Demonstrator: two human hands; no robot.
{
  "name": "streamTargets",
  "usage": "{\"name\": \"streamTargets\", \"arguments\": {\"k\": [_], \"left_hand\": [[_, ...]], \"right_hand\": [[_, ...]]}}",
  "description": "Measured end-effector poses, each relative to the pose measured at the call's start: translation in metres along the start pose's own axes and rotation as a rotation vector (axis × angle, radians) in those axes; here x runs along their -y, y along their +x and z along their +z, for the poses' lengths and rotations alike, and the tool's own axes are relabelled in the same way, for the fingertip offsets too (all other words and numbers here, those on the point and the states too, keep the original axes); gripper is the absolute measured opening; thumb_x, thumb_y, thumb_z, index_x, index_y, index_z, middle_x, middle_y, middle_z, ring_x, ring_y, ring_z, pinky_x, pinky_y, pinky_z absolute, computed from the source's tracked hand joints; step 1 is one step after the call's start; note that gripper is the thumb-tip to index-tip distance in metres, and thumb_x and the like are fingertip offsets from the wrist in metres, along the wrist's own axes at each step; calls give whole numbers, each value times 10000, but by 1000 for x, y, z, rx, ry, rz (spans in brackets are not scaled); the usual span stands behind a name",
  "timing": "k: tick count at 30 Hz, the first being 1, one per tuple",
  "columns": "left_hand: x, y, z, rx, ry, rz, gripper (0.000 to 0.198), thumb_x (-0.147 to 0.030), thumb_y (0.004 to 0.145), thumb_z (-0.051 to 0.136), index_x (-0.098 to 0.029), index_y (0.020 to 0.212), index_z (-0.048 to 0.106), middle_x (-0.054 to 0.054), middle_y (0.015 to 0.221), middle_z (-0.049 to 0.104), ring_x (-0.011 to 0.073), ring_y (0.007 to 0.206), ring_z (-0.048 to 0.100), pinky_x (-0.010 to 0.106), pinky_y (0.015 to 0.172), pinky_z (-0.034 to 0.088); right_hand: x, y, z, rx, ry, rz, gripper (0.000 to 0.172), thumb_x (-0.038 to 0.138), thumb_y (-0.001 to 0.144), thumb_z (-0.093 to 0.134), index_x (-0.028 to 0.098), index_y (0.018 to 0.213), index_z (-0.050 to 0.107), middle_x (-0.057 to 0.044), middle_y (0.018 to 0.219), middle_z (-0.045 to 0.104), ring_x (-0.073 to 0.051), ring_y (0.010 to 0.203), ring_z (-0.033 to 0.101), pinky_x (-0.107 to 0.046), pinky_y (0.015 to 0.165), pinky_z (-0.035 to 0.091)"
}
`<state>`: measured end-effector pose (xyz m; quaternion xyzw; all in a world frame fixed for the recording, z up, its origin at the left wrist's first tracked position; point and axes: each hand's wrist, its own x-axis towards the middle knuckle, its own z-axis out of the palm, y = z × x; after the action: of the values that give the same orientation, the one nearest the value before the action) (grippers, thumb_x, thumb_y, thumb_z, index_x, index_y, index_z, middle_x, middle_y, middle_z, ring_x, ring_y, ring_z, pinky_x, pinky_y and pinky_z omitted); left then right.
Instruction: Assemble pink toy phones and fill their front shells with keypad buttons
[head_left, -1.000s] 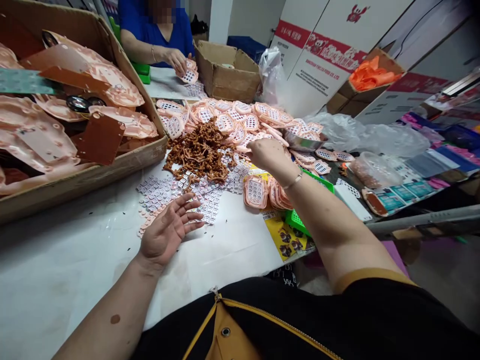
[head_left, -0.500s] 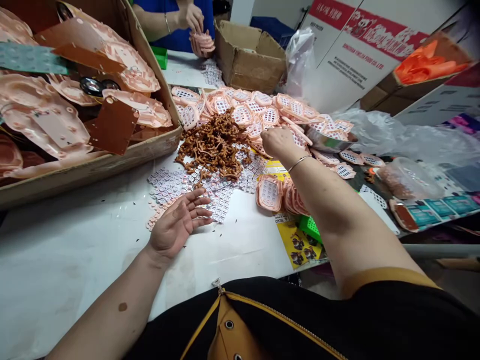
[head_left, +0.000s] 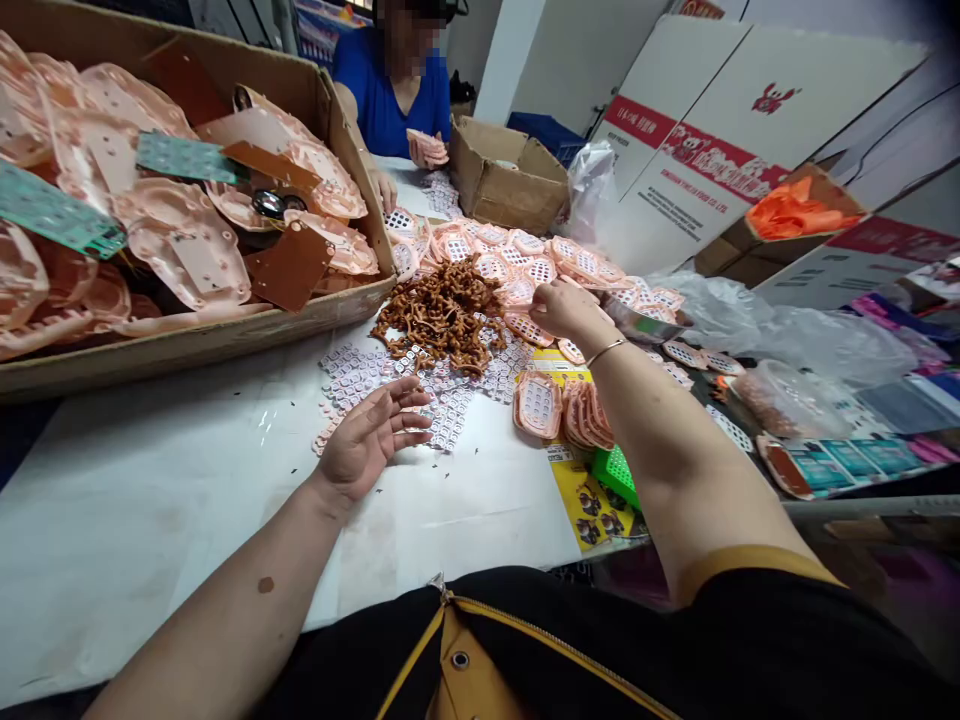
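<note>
My left hand (head_left: 375,435) is open, palm turned up and fingers spread, above the white table beside small printed button pieces (head_left: 450,415). It holds nothing. My right hand (head_left: 564,308) reaches forward to the pile of pink plastic panels with holes (head_left: 491,268). Its fingers are curled down and closed; whatever is between them is hidden. Left of that hand lies a heap of brown knobbly plastic pieces (head_left: 442,315). Nearer to me, a row of pink panels (head_left: 538,405) leans together on a yellow printed sheet (head_left: 592,510), with a green plastic basket (head_left: 616,475) under my right forearm.
A large cardboard box (head_left: 330,318) of pink casings and circuit boards fills the left. Across the table, a person in blue (head_left: 352,60) holds pink panels near another carton (head_left: 510,190). A metal bowl (head_left: 646,325) of panels and a clear plastic tub (head_left: 787,395) stand right.
The view has tilted up and shifted, showing more of the person opposite. That person's one hand has lowered from the panels to the table. My right hand stays at the pile, fingers bent further down.
</note>
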<state>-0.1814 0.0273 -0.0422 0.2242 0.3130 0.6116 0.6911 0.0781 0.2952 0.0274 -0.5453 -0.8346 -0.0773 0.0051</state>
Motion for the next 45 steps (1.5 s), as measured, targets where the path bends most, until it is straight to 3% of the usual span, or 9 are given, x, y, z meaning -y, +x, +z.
{"name": "streamTargets", "arguments": {"k": [8,14,19,22,24,28,38,42,45], "left_hand": [[0,1,1,12,42,17,541,-461,725,819,-168,1162,695,114,1119,698,227,878,696,366,759,603],[-2,1,1,14,27,18,539,-446,708,840,-167,1147,699,98,1085,706,214,864,699,369,774,612],[0,2,2,4,-27,1,522,-503,793,768,-172,1188,679,105,1126,711,213,874,708,381,796,614],[2,2,4,27,-56,17,596,-636,835,663,-169,1204,665,130,1164,719,262,967,713,427,844,604],[3,1,6,39,-71,67,645,-683,825,638,-167,1213,658,144,1206,716,327,1138,672,486,946,564],[2,-6,11,64,-86,121,759,-705,744,706,-201,1304,609,143,1292,688,399,1345,536,566,1068,471],[0,-15,8,122,14,135,994,-670,557,854,-266,1401,520,157,1371,634,463,1347,519,623,1048,467],[-4,-12,7,129,-12,166,890,-621,587,868,-251,1341,574,132,1276,687,441,1325,547,584,1033,500],[-11,-5,5,60,-35,251,747,-616,634,846,-223,1235,637,99,1154,725,400,1270,599,521,995,545]], "right_hand": [[-21,-6,-9,-332,464,72,305,311,968,454,128,1124,642,-109,1001,709,-183,878,640,-315,772,521],[5,-9,-27,-674,1002,156,352,295,1012,336,156,1156,625,-112,1015,690,-198,945,674,-374,820,563],[86,-98,-17,-859,632,-394,139,280,963,558,280,1043,671,-20,900,702,-187,897,631,-414,922,520],[131,-153,6,-926,424,-829,268,163,925,604,335,1119,674,34,896,727,-148,871,618,-382,992,496],[151,-175,19,-960,422,-892,289,134,920,591,315,1126,681,33,883,736,-138,867,626,-369,1004,505],[171,-192,33,-983,486,-824,256,156,930,572,316,1090,692,30,832,740,-145,840,651,-387,971,540],[188,-197,28,-1004,595,-816,145,115,890,624,221,968,688,8,805,738,-145,805,618,-348,914,540],[178,-194,25,-962,564,-781,78,242,953,607,268,963,679,12,890,730,-138,845,641,-344,910,545],[152,-185,22,-867,652,-560,170,339,990,552,232,1062,662,-53,967,716,-187,913,648,-381,861,537]]}}
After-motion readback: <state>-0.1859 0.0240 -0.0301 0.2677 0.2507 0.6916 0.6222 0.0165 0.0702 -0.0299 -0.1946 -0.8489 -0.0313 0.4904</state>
